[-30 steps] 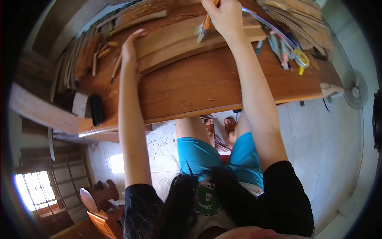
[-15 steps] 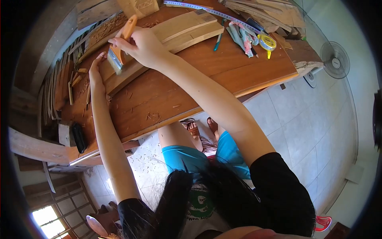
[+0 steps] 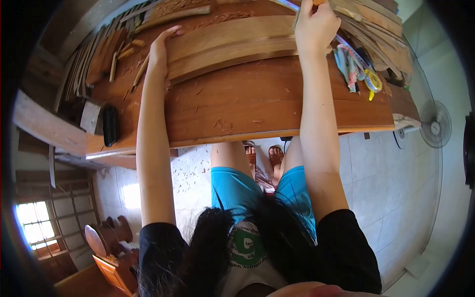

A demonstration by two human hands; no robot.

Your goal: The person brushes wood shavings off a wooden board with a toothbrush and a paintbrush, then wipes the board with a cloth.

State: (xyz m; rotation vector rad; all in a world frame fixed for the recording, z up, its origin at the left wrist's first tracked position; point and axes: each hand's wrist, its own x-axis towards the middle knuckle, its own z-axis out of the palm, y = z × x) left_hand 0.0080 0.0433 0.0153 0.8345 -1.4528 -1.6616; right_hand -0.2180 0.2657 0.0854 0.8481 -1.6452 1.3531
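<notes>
A long wooden piece (image 3: pixel 232 44) with a stepped face lies across the brown table (image 3: pixel 237 106). Against its left end rests my left hand (image 3: pixel 161 47), fingers stretched out along the edge. My right hand (image 3: pixel 319 29) is closed round the brush's orange-brown handle (image 3: pixel 318 3) at the right end of the piece. Most of the brush is hidden behind my fingers, and its bristles are hard to make out. Small wood shavings (image 3: pixel 222 123) are scattered over the tabletop.
Right of the wood lie a patterned cloth (image 3: pixel 350 69), a yellow tape measure (image 3: pixel 373 81) and stacked wood strips (image 3: pixel 378 29). A black case (image 3: pixel 110 126) sits at the left edge, near thin wood pieces (image 3: pixel 129 49). A fan (image 3: pixel 435 126) stands at far right.
My right hand has moved with the brush from the wood's left end to its right end. The view has turned, and my left hand remains at the left end.
</notes>
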